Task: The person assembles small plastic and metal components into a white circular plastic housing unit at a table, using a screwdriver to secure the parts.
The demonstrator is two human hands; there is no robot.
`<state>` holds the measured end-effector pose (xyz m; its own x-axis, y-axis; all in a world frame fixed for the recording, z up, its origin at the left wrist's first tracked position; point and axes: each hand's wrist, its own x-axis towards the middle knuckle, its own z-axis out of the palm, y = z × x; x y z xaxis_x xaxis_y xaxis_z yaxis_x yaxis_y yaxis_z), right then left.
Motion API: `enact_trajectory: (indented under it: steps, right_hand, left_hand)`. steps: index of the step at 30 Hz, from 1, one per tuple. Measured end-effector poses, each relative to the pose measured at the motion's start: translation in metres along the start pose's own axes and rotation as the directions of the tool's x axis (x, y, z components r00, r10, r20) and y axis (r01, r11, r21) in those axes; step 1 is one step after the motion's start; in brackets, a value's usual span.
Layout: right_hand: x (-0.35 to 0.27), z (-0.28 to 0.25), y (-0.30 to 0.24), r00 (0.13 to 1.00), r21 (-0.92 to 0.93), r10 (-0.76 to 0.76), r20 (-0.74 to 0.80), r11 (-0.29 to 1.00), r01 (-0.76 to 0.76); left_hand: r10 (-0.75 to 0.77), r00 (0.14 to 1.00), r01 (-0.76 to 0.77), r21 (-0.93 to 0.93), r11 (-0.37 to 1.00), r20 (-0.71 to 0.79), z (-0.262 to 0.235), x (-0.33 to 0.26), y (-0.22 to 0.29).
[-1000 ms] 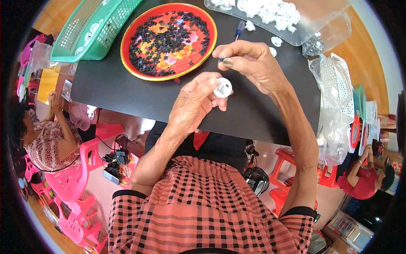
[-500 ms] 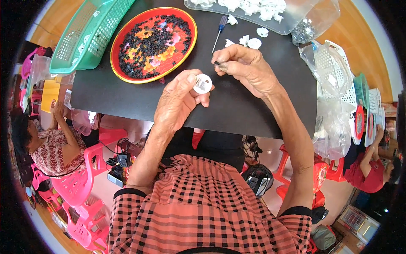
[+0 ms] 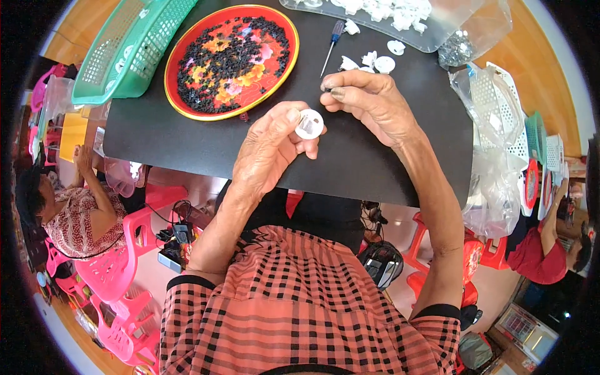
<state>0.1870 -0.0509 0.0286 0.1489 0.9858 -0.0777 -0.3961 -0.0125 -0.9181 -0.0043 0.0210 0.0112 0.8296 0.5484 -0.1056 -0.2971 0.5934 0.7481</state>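
Observation:
My left hand (image 3: 274, 140) grips a round white plastic piece (image 3: 309, 125) by its edge, its flat face turned up. A small dark opening and a greyish patch show on that face. To the right and slightly farther off, my right hand (image 3: 372, 103) pinches a tiny black part (image 3: 327, 89) between thumb and forefinger. The two hands are apart. Beyond my left hand lies a round red tray (image 3: 294, 53) with a floral pattern, covered with many small black parts (image 3: 206, 75). A screwdriver (image 3: 332, 47) with a dark handle lies just past my right hand.
Loose white plastic pieces (image 3: 384, 64) lie beyond my right hand, near a clear tray (image 3: 437, 40) heaped with more. A green basket (image 3: 119, 87) stands far left. Clear plastic bags (image 3: 494, 187) hang over the right edge of the dark table (image 3: 187, 147). Other people sit on both sides.
The whole view has shifted slightly. The black part in my right fingers is turned and shows less than before. My left hand keeps the white piece in the same grip.

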Motion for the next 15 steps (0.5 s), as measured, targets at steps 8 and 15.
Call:
enact_trajectory:
  steps: [8, 15]
  right_hand:
    - [0.0045, -0.0011, -0.0005, 0.999, -0.005, 0.010, 0.032, 1.000, -0.010]
    - [0.0050, -0.0010, 0.0010, 0.999, 0.006, 0.032, 0.021, 0.999, -0.033]
  left_hand:
    - [0.005, 1.000, -0.005, 0.004, 1.000, 0.014, -0.0003, -0.0008, 0.0001]
    - [-0.019, 1.000, 0.019, -0.002, 1.000, 0.006, 0.0000, 0.0000, 0.0006]
